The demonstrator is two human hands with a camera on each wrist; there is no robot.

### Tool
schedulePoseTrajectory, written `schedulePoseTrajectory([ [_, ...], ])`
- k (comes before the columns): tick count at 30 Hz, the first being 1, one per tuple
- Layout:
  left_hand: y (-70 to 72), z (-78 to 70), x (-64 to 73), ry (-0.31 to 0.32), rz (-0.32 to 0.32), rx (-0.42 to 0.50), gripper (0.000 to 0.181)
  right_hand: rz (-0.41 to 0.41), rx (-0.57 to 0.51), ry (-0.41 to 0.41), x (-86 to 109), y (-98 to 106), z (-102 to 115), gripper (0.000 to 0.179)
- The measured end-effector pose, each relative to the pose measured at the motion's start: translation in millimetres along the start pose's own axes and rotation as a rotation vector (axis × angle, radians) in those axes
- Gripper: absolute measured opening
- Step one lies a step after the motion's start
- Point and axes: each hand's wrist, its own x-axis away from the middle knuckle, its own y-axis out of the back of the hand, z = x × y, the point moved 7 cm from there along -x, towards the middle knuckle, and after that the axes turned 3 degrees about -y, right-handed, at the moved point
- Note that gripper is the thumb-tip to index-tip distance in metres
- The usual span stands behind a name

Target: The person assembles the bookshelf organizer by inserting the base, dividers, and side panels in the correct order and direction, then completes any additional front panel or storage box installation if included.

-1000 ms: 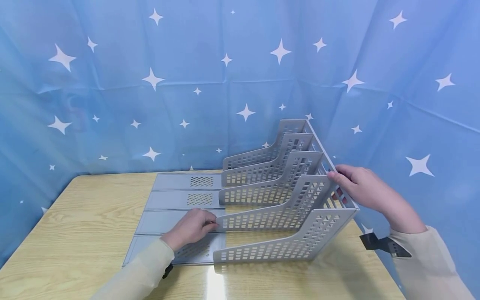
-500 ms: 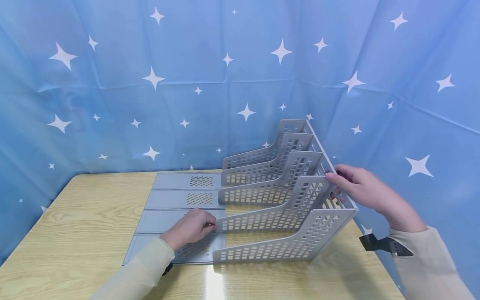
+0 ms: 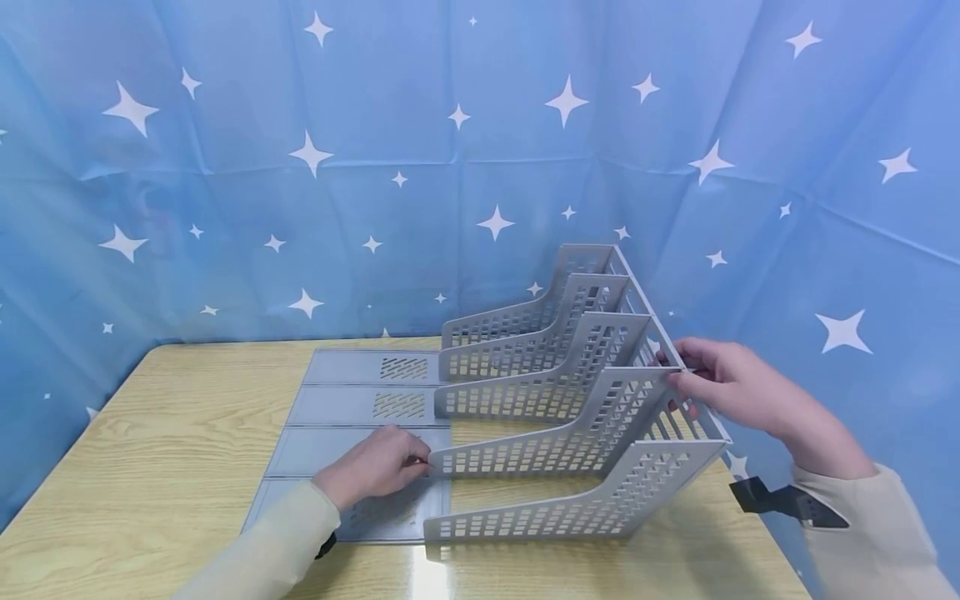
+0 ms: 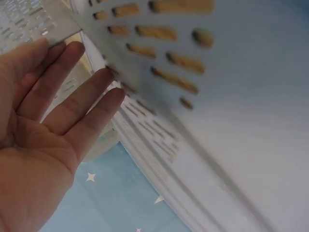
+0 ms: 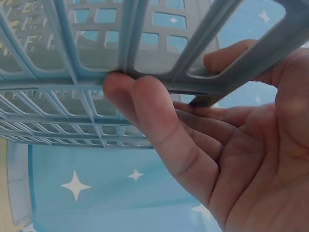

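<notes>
A grey plastic file rack [image 3: 517,450] stands on the wooden table, its perforated dividers upright and joined to a slatted back panel [image 3: 667,425] on the right. My left hand [image 3: 375,465] pinches the low front end of the second-nearest divider [image 3: 525,450] between thumb and fingers. In the left wrist view its other fingers [image 4: 96,101] extend beside a slotted panel [image 4: 159,53]. My right hand [image 3: 738,387] grips the back panel's top edge, thumb near that divider's top corner. The right wrist view shows two fingertips [image 5: 154,96] against the slats from the far side.
Flat grey base panels [image 3: 322,450], some with slotted patches, lie side by side on the table [image 3: 187,433], left of the dividers. A blue star-patterned curtain [image 3: 337,208] hangs close behind the table and along its right side.
The rack and base panels appear slightly lower and larger in the head view, with the back panel a little further right. Both hands keep their holds; the right has shifted slightly right and down.
</notes>
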Motion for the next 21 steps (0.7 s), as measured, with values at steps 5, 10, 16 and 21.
schedulePoseTrajectory([
  [5,10.4,19.1,-10.8,0.164,-0.019,0.012,0.009,0.053,0.022,-0.035,-3.1,8,-4,0.022],
  [10,14.4,42.6,-34.2,0.331,-0.148,0.02,0.015,-0.025,0.098,-0.154,-21.0,13,-15,0.043],
  [16,7.5,47.0,-45.8,0.275,-0.177,-0.077,0.025,-0.068,0.146,-0.189,-33.0,3,-21,0.03],
  [21,10.1,46.7,-43.9,0.21,-0.212,-0.085,0.032,-0.091,0.174,-0.174,-34.2,5,-20,0.028],
])
